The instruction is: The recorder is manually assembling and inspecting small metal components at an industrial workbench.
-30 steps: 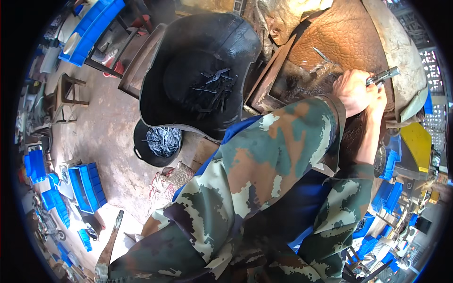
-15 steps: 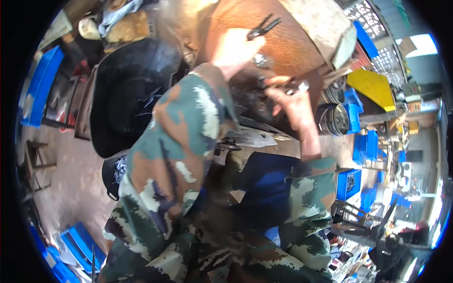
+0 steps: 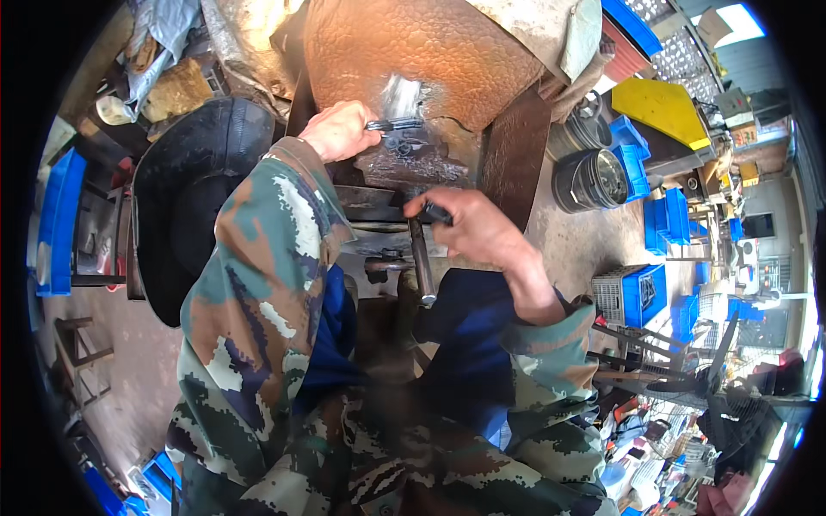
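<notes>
My left hand point(image 3: 337, 131) is closed on a dark two-pronged metal tool point(image 3: 397, 125), whose exact kind I cannot make out. The tool reaches rightward over a worn, dark metal work block point(image 3: 413, 168). My right hand point(image 3: 482, 228), lower and to the right, is closed on a dark metal bar point(image 3: 421, 258) with a bright rounded end. The bar points down toward my lap, in front of the block; part of it is hidden by the fingers. Behind the block is a brown, wrinkled sheet point(image 3: 422, 52) with a pale grey patch at its near edge.
A big black tub point(image 3: 194, 206) stands left of my arm. To the right are a dark bucket point(image 3: 594, 179), a yellow panel point(image 3: 661, 112) and blue bins point(image 3: 644, 294). A wooden stool point(image 3: 82, 357) stands on the floor at far left.
My left hand has come down and left with the two-pronged tool, which now lies level. My right hand has moved down and left; the bar now points toward my lap. The view has shifted.
</notes>
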`<state>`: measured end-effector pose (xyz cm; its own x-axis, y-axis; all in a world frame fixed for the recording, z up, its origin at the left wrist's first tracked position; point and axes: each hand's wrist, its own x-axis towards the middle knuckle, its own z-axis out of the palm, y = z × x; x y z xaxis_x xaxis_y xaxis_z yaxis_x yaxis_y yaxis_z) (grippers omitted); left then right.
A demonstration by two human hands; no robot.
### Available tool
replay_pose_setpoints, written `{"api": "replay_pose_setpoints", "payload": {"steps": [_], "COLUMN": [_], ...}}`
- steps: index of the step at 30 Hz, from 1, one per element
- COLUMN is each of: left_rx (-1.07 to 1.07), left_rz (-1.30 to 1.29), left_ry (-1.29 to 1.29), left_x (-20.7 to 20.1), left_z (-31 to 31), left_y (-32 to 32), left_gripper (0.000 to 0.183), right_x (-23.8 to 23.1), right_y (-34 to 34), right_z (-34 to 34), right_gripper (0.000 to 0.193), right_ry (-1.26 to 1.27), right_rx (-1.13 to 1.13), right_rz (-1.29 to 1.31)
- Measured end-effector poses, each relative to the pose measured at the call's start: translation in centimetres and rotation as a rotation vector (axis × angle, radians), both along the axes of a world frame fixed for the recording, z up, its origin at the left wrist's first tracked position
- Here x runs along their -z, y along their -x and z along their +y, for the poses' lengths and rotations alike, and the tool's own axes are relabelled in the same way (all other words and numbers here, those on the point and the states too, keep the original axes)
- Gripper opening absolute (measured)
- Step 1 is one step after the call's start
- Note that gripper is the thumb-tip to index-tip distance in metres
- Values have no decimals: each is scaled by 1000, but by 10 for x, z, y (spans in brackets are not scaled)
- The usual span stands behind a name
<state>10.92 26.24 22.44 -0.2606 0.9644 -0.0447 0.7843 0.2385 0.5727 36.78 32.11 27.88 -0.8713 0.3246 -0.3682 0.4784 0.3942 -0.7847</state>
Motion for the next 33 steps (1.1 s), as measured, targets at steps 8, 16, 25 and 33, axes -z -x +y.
{"api": "replay_pose_setpoints", "payload": {"steps": [8,16,25,33], "left_rx": [-124,-66,-12,-158], "left_rz": [-77,-950,-1062,-896], "left_ry": [-120,-252,-273,-87], "left_x": [10,-35,-36,9], "left_z": [19,19,11,25], "left_y": [-5,-42,-45,-1], "left_gripper": [21,21,25,29], "right_x": [7,6,7,2], "right_y": [20,39,48,41], "right_z": [34,42,40,35], "right_gripper": [20,17,14,25], "right_ry": [119,453,422,337], "right_rx": [527,733,777,761], "right_rz": [264,708,813,826]}}
